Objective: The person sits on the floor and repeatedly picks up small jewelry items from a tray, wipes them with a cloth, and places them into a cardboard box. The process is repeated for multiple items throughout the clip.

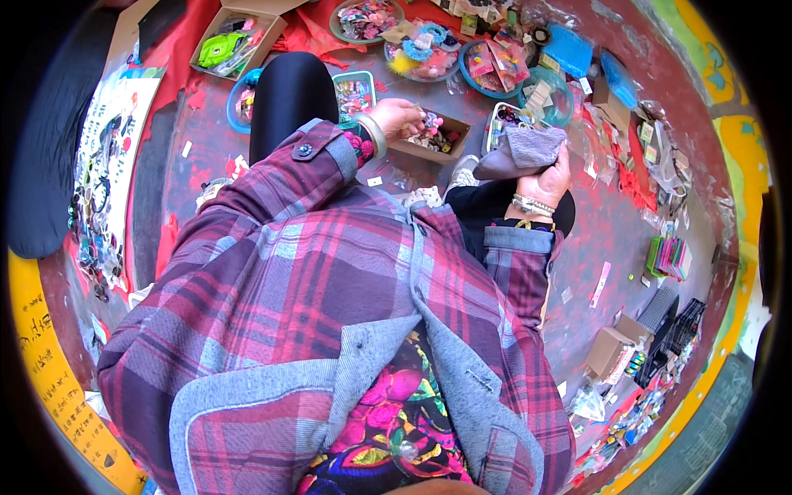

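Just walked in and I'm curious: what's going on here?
A person's left hand has a small pink-and-purple trinket at its fingertips, over an open cardboard box of small items. The right hand holds a grey cloth piece off to the right. A teal bowl stands just beyond the cloth.

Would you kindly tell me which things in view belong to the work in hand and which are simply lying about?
Apparently in use:
small pink item, in the left hand;
grey cloth, in the right hand;
open cardboard box, by the left hand.

Lying about:
bright green item, upper left;
pink strip, right.
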Available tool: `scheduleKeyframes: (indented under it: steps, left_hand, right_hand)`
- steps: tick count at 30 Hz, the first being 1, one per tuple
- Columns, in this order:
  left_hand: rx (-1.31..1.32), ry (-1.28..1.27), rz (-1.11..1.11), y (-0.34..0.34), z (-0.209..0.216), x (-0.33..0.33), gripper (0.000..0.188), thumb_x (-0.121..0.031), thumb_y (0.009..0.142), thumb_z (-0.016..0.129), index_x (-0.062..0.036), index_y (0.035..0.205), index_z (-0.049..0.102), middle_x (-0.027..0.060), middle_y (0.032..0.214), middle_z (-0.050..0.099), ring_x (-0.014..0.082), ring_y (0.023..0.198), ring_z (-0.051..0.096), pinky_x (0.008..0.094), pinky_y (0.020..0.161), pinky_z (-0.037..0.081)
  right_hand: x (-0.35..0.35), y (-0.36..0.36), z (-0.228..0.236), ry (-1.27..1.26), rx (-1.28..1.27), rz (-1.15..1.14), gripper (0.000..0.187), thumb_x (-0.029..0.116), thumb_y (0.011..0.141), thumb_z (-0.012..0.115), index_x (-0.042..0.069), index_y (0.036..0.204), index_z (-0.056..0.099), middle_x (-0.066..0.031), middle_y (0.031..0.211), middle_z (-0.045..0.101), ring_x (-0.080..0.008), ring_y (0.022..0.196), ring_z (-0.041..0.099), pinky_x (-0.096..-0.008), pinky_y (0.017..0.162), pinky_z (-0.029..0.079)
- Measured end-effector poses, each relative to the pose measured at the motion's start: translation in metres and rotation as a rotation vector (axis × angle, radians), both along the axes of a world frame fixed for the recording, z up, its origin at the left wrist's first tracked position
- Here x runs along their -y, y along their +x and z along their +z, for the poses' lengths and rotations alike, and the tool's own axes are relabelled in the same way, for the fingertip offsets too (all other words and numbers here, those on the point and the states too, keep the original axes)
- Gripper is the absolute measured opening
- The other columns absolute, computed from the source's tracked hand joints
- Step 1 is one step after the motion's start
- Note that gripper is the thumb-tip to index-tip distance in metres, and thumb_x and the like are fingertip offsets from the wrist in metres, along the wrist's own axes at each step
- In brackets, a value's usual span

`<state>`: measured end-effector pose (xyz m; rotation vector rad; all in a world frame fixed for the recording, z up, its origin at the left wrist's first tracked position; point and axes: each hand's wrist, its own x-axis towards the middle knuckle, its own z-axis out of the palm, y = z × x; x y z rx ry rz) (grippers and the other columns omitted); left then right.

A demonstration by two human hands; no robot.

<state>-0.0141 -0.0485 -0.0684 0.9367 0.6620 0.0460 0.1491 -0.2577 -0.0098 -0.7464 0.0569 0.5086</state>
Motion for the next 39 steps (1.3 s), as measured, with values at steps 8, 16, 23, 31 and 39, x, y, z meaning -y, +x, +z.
scheduleKeyframes:
  steps: [8, 16, 23, 31, 39]
  left_hand:
    - [0.089, -0.357, 0.004, 0.008, 0.009, 0.002, 0.031, -0.016, 0.089, 0.037, 0.0016, 0.112, 0.046, 0.0146, 0.104, 0.056, 0.0158, 0.086, 0.056, 0.025, 0.072, 0.047]
    - [0.37, -0.376, -0.107, 0.001, 0.017, 0.003, 0.036, 0.004, 0.081, 0.048, 0.0057, 0.117, 0.043, 0.0166, 0.115, 0.051, 0.0225, 0.106, 0.051, 0.0302, 0.093, 0.041]
    - [0.299, -0.265, -0.048, 0.001, 0.023, 0.005, 0.03, -0.004, 0.083, 0.056, 0.0056, 0.11, 0.049, 0.0136, 0.109, 0.055, 0.0219, 0.103, 0.054, 0.0286, 0.09, 0.044]
    - [0.162, -0.097, -0.02, 0.0, 0.053, 0.012, 0.025, -0.004, 0.083, 0.056, 0.0057, 0.105, 0.052, 0.0152, 0.099, 0.06, 0.0213, 0.089, 0.062, 0.0256, 0.076, 0.052]
    - [0.344, 0.119, -0.278, -0.01, 0.065, 0.025, 0.02, -0.008, 0.081, 0.059, 0.0012, 0.1, 0.059, 0.0072, 0.09, 0.063, 0.0136, 0.078, 0.062, 0.0246, 0.07, 0.051]
  right_hand:
    - [-0.006, -0.007, 0.002, -0.031, 0.017, -0.032, 0.019, 0.017, 0.088, 0.048, 0.003, 0.098, 0.055, -0.0094, 0.095, 0.061, -0.0241, 0.09, 0.058, -0.04, 0.081, 0.047]
    - [-0.008, -0.004, -0.005, -0.021, -0.033, 0.022, 0.021, 0.02, 0.088, 0.049, 0.002, 0.098, 0.056, -0.0096, 0.097, 0.061, -0.0248, 0.09, 0.059, -0.0405, 0.082, 0.046]
    - [-0.013, -0.015, 0.008, -0.042, 0.033, 0.123, 0.021, 0.02, 0.089, 0.048, 0.004, 0.101, 0.055, -0.0072, 0.097, 0.06, -0.021, 0.09, 0.057, -0.036, 0.082, 0.045]
    - [-0.021, -0.041, 0.03, -0.164, 0.433, 0.299, 0.023, 0.015, 0.09, 0.047, 0.002, 0.106, 0.055, -0.0062, 0.1, 0.059, -0.0153, 0.089, 0.056, -0.0296, 0.08, 0.044]
    - [-0.052, -0.063, 0.021, -0.787, 1.637, 0.231, 0.022, 0.024, 0.081, 0.058, 0.006, 0.093, 0.063, -0.0096, 0.094, 0.061, -0.0292, 0.091, 0.053, -0.0346, 0.079, 0.042]
